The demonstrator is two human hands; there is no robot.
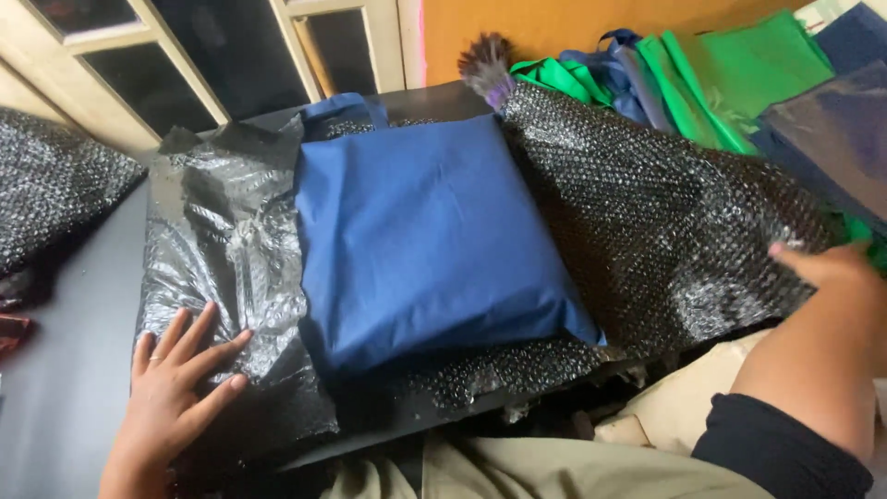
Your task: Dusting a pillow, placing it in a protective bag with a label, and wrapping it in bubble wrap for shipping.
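A folded blue bag lies on black bubble wrap on the table, the left hand pressed flat with fingers spread on the wrap's left part, the right hand gripping its right edge.

Blue bag lies on black bubble wrap, hands flanking.
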